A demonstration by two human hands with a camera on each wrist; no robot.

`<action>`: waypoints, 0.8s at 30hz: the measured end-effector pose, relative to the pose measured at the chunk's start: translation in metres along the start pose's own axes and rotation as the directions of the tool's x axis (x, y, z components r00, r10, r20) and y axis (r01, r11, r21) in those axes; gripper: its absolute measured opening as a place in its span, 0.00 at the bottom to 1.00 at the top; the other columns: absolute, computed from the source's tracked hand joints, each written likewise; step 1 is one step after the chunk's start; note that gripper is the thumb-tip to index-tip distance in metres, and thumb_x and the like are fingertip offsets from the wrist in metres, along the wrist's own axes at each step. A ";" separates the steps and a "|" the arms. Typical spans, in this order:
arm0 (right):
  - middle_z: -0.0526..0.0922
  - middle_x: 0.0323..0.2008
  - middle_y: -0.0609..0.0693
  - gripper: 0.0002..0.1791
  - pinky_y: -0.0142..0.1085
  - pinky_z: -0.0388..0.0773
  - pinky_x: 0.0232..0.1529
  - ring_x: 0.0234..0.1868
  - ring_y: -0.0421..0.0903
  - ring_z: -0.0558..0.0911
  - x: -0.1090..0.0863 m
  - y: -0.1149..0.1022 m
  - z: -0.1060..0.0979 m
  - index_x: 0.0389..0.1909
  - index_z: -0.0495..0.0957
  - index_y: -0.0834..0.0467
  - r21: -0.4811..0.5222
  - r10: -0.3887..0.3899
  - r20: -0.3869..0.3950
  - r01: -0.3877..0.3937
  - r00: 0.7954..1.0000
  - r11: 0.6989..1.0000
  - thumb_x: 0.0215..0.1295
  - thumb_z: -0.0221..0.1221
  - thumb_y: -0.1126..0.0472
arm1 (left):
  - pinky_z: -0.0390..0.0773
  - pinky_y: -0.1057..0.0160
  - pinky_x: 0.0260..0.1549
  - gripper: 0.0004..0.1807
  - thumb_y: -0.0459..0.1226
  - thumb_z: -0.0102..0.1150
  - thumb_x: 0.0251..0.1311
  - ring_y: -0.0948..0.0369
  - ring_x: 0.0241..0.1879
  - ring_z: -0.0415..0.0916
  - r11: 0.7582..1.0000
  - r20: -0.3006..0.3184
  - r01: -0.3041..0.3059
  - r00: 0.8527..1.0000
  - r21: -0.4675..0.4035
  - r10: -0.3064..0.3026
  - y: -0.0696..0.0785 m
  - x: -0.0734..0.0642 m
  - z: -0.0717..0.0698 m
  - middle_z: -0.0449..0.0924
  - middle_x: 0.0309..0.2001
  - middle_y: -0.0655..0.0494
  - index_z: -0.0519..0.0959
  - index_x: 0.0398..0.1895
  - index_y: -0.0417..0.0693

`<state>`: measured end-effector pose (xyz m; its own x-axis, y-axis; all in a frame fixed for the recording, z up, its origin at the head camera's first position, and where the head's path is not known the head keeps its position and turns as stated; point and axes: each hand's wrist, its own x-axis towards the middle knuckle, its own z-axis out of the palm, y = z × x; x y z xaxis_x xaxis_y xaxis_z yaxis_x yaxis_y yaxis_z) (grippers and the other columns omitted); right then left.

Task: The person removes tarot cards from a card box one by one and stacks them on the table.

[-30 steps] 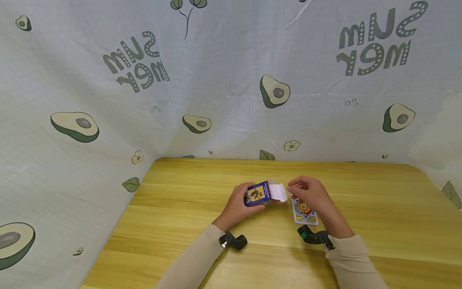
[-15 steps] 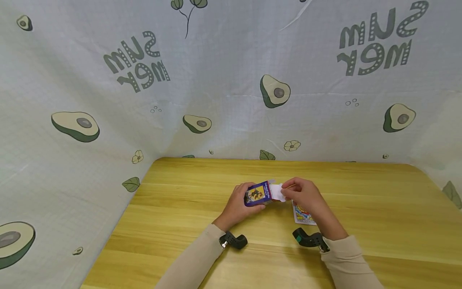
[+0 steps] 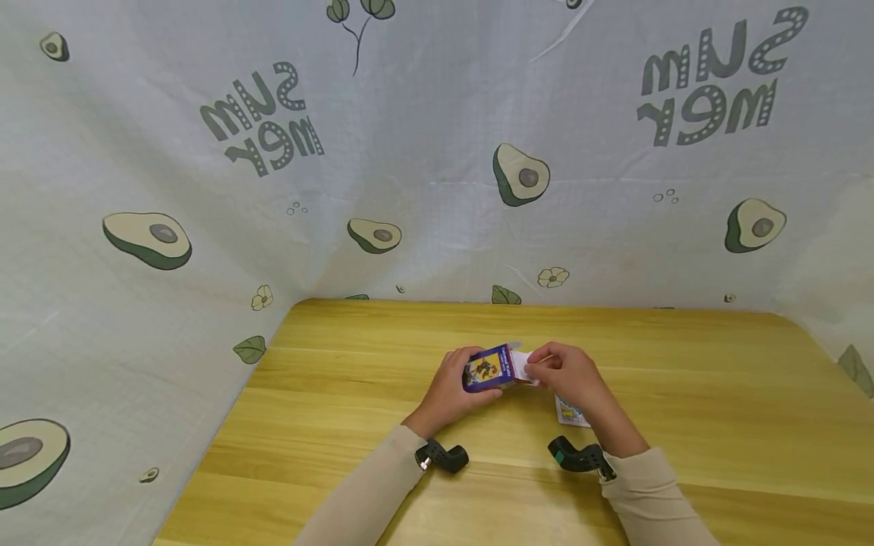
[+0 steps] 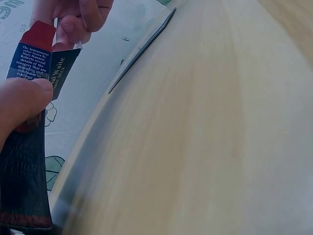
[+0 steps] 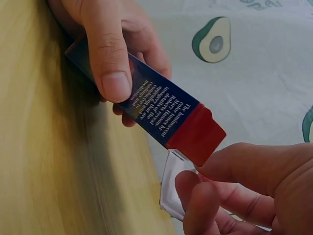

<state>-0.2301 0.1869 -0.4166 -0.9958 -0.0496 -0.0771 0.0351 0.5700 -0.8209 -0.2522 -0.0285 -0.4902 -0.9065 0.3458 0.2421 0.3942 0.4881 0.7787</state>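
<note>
My left hand [image 3: 451, 387] grips a blue card box [image 3: 486, 368] with a yellow picture front, its end standing open to the right. In the right wrist view, the left thumb [image 5: 115, 88] lies along the box's printed narrow side. A red side flap [image 5: 200, 137] sticks out at the open end. My right hand [image 3: 573, 375] has its thumb and curled fingers at the white lid flap [image 5: 171, 181], appearing to pinch it; the exact contact is partly hidden. Under the right hand lies a colourful picture card [image 3: 570, 413], mostly covered by the hand.
The wooden table [image 3: 369, 425] runs back to a white cloth [image 3: 437, 152] printed with avocados, which hangs behind it and on the left. Each wrist carries a black camera mount, such as the left one [image 3: 447, 457].
My right hand has moved left from above the picture card to the box's lid flap, and now covers more of the card. The left hand and box stay almost still.
</note>
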 end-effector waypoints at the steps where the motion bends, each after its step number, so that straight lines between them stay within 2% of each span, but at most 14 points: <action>1: 0.83 0.30 0.53 0.12 0.37 0.75 0.32 0.30 0.51 0.79 0.000 0.001 0.001 0.41 0.77 0.64 0.001 -0.004 0.001 0.004 1.000 1.000 0.63 0.63 0.60 | 0.69 0.61 0.51 0.39 0.54 0.70 0.50 0.63 0.52 0.65 1.000 0.001 0.000 1.000 -0.001 0.000 0.000 0.000 0.000 0.71 0.57 0.60 0.66 0.64 0.56; 7: 0.83 0.30 0.54 0.12 0.38 0.78 0.32 0.29 0.50 0.79 0.002 0.004 0.005 0.39 0.78 0.64 0.007 -0.028 0.004 0.028 1.000 1.000 0.62 0.63 0.58 | 0.70 0.61 0.51 0.39 0.54 0.70 0.50 0.63 0.53 0.64 1.000 0.002 -0.013 1.000 -0.001 0.013 -0.001 0.000 0.001 0.71 0.57 0.60 0.66 0.64 0.56; 12: 0.82 0.31 0.53 0.13 0.36 0.76 0.31 0.28 0.46 0.77 0.004 0.006 0.008 0.39 0.78 0.63 -0.024 -0.013 0.008 0.013 1.000 1.000 0.62 0.64 0.57 | 0.69 0.61 0.51 0.39 0.53 0.70 0.50 0.62 0.52 0.65 1.000 -0.001 -0.027 1.000 0.004 0.027 0.001 0.000 0.000 0.71 0.56 0.59 0.66 0.64 0.55; 24: 0.81 0.28 0.51 0.12 0.35 0.75 0.28 0.26 0.44 0.77 0.003 0.008 0.013 0.36 0.78 0.63 -0.045 -0.040 0.000 0.040 0.999 0.998 0.60 0.65 0.57 | 0.70 0.61 0.50 0.38 0.52 0.71 0.50 0.62 0.52 0.65 0.998 -0.008 -0.051 0.999 0.025 0.051 0.000 0.000 0.000 0.72 0.55 0.58 0.67 0.63 0.53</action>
<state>-0.2320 0.1805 -0.4303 -0.9964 -0.0726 -0.0442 -0.0087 0.6040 -0.7969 -0.2517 -0.0283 -0.4902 -0.8866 0.3634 0.2862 0.4432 0.4899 0.7508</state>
